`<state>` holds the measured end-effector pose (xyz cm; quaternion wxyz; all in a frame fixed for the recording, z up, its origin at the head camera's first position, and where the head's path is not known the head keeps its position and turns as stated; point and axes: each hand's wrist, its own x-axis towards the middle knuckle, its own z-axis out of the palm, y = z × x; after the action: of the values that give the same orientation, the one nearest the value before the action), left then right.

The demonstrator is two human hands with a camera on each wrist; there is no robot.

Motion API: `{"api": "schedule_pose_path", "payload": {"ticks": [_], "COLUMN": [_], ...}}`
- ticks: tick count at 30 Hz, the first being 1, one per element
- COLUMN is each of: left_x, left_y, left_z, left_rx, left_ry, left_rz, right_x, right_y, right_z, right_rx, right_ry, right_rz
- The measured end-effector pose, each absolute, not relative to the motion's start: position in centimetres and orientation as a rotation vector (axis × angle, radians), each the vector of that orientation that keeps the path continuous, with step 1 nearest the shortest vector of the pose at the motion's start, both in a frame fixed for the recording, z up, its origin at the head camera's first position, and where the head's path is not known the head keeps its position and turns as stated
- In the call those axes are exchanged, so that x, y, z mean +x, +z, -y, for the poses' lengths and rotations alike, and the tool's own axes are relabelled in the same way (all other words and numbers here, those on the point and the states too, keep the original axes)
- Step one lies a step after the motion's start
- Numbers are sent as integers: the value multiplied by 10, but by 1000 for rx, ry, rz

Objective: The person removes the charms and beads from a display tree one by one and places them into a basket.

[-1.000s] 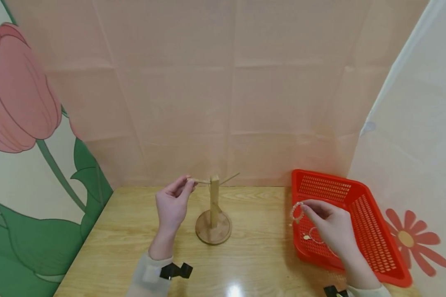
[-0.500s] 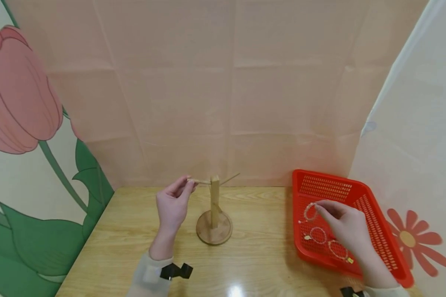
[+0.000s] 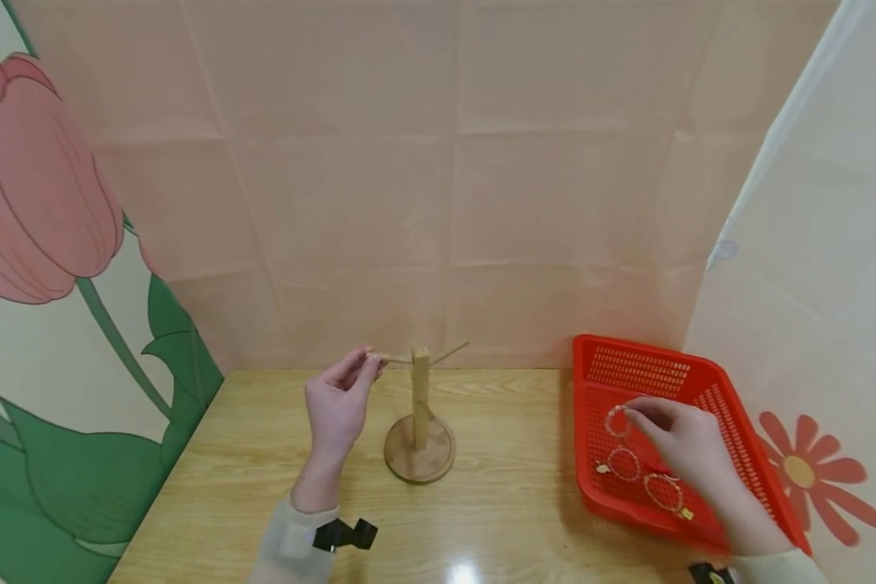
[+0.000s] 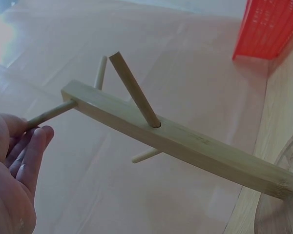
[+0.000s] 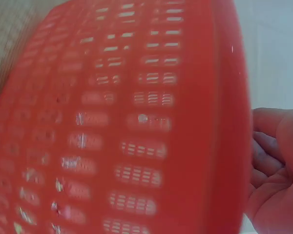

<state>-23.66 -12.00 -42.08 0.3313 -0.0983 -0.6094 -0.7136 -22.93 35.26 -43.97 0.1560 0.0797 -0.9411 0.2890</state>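
Note:
My left hand [image 3: 338, 405] pinches the end of a peg [image 4: 51, 113] near the top of a wooden peg stand [image 3: 421, 397]. In the left wrist view, several pegs stick out of its square post [image 4: 185, 139]. Over the red basket, my right hand [image 3: 682, 438] holds a small beaded bracelet [image 3: 617, 422] between thumb and forefinger, low inside the basket. A pink bracelet [image 3: 624, 464] and a yellowish one with a yellow tag [image 3: 663, 491] lie on the basket floor. The basket wall hides the right fingertips in the right wrist view.
The red plastic basket [image 3: 591, 487] stands at the table's right, its perforated side [image 5: 190, 117] filling the right wrist view. Behind the wooden table [image 3: 292, 454] hangs a beige sheet [image 3: 350, 203]. Flower-print sheets flank both sides.
My right hand has moved right and carried the bracelet from the basket's left rim to inside it, uncovering the yellow-tagged bracelet. The left hand keeps its place on the peg.

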Motion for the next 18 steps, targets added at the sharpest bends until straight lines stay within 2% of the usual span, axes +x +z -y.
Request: {"api": "schedule_pose_path", "payload": {"ticks": [18], "left_x": [-236], "left_y": [-420], "left_z": [120], "left_rx": [-279], "left_ry": [-1858], "left_rz": [1597], "right_x": [-259], "right_y": [-419], "right_z": [-370], "right_rx": [551], "right_ry": [657], "right_rz": [2961]}}
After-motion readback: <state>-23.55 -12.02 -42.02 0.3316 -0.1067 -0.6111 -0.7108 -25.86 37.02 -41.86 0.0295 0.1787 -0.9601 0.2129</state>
